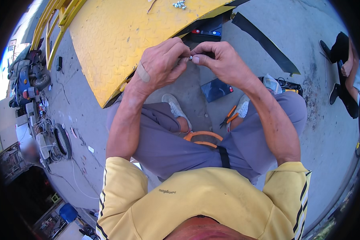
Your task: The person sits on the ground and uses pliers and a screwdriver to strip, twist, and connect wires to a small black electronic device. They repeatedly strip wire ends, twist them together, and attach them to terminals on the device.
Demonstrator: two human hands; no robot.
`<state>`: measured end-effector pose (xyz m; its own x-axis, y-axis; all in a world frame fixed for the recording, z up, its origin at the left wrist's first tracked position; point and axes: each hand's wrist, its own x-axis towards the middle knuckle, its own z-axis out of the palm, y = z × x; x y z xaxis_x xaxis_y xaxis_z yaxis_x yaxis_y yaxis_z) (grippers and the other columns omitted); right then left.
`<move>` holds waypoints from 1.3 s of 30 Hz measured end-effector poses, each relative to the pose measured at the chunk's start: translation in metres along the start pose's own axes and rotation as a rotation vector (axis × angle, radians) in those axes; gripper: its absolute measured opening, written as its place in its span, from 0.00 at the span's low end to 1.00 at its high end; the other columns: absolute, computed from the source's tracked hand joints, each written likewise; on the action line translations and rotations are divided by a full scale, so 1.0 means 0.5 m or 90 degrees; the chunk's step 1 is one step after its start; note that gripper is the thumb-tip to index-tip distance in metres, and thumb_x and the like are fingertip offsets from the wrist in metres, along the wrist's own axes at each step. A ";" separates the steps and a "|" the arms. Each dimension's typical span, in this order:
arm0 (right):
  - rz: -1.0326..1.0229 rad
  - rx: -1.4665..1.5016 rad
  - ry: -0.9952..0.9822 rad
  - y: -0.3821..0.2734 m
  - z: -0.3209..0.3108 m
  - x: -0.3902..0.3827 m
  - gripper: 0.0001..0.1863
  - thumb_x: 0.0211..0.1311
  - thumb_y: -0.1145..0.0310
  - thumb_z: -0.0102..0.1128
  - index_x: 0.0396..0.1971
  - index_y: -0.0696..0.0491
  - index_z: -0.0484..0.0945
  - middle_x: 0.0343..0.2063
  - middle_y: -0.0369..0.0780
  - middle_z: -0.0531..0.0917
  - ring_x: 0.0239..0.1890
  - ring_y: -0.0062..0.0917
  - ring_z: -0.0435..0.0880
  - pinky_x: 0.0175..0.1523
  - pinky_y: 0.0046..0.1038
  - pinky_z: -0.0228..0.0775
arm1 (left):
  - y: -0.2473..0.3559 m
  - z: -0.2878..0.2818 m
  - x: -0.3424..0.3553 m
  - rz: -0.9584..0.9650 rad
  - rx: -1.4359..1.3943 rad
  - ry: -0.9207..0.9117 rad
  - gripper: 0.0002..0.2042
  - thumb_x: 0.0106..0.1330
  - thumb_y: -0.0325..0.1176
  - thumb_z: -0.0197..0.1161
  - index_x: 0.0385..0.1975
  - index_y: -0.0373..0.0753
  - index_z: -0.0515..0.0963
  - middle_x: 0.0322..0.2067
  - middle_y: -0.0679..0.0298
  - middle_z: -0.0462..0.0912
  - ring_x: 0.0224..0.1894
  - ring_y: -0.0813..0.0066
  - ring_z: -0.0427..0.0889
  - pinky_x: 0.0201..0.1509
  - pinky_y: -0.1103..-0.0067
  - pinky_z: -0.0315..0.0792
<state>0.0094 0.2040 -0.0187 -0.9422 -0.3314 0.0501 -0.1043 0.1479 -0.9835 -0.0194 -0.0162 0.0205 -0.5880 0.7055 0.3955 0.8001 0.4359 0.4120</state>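
My left hand (pixel 162 64) and my right hand (pixel 224 62) meet fingertip to fingertip above the edge of a yellow tread-plate platform (pixel 120 40). Both are closed in a pinch around a small silvery metal piece (pixel 191 57), mostly covered by the fingers and too small to name exactly. A tan adhesive bandage (pixel 143 73) is stuck near my left wrist. Farther off, several small silvery bolts (pixel 179 5) lie on the platform. Under its edge, beyond my hands, sits a black battery (pixel 206 37) with a red and a blue terminal cover.
Another black battery (pixel 217 90) rests on the concrete between my feet. Beside my right shoe are orange-handled pliers (pixel 229 117). A dark strip (pixel 264 42) and an open tool case (pixel 289 86) lie to the right, where another person (pixel 344 76) is. A tyre (pixel 62 141) and clutter lie left.
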 end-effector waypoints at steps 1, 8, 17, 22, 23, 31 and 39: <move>-0.030 -0.025 0.017 -0.003 0.004 -0.002 0.11 0.66 0.70 0.67 0.44 0.60 0.86 0.32 0.43 0.88 0.35 0.26 0.85 0.44 0.32 0.77 | 0.001 0.003 -0.002 -0.015 -0.012 0.001 0.09 0.57 0.20 0.68 0.35 0.36 0.76 0.31 0.59 0.78 0.32 0.59 0.81 0.35 0.70 0.76; -0.207 -0.341 0.107 -0.010 0.020 -0.015 0.08 0.62 0.70 0.67 0.38 0.57 0.84 0.31 0.43 0.81 0.38 0.43 0.85 0.45 0.41 0.79 | 0.018 0.024 -0.012 -0.209 -0.101 -0.005 0.05 0.61 0.23 0.66 0.33 0.35 0.76 0.25 0.63 0.77 0.27 0.75 0.76 0.33 0.77 0.71; -0.374 -0.612 0.166 -0.004 0.035 -0.022 0.09 0.52 0.74 0.62 0.35 0.53 0.79 0.32 0.38 0.77 0.37 0.29 0.82 0.42 0.27 0.80 | -0.002 0.067 -0.019 -0.482 -0.303 -0.023 0.06 0.68 0.29 0.60 0.29 0.35 0.78 0.23 0.71 0.75 0.26 0.86 0.70 0.27 0.85 0.64; -0.345 -0.550 0.158 0.013 0.037 -0.020 0.06 0.58 0.73 0.64 0.35 0.55 0.79 0.32 0.40 0.77 0.38 0.32 0.82 0.42 0.33 0.79 | -0.015 0.058 -0.015 -0.790 -0.741 -0.077 0.06 0.70 0.32 0.61 0.33 0.38 0.80 0.24 0.73 0.75 0.24 0.86 0.70 0.26 0.86 0.65; -0.325 -0.508 0.163 0.016 0.035 -0.018 0.06 0.59 0.73 0.65 0.35 0.56 0.80 0.32 0.40 0.78 0.38 0.33 0.83 0.43 0.35 0.79 | -0.015 0.057 -0.014 -0.829 -0.803 -0.065 0.05 0.71 0.32 0.63 0.34 0.39 0.81 0.24 0.73 0.75 0.24 0.85 0.70 0.26 0.86 0.65; -0.005 -0.060 0.102 -0.003 0.000 -0.006 0.12 0.68 0.69 0.67 0.44 0.61 0.86 0.33 0.44 0.88 0.35 0.26 0.86 0.45 0.28 0.78 | 0.008 0.034 -0.030 -0.233 -0.136 0.118 0.10 0.63 0.21 0.72 0.43 0.38 0.85 0.34 0.67 0.84 0.30 0.80 0.82 0.32 0.82 0.76; 0.044 0.001 0.029 -0.012 -0.002 -0.005 0.12 0.69 0.68 0.67 0.45 0.62 0.86 0.32 0.39 0.87 0.36 0.17 0.81 0.45 0.26 0.76 | -0.011 0.027 -0.014 0.091 0.170 0.151 0.13 0.54 0.25 0.75 0.39 0.41 0.84 0.35 0.65 0.83 0.34 0.67 0.85 0.34 0.75 0.80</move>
<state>0.0121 0.2047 -0.0128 -0.9607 -0.2773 -0.0100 -0.0379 0.1669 -0.9853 -0.0180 -0.0159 0.0043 -0.4538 0.6345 0.6257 0.8604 0.4947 0.1223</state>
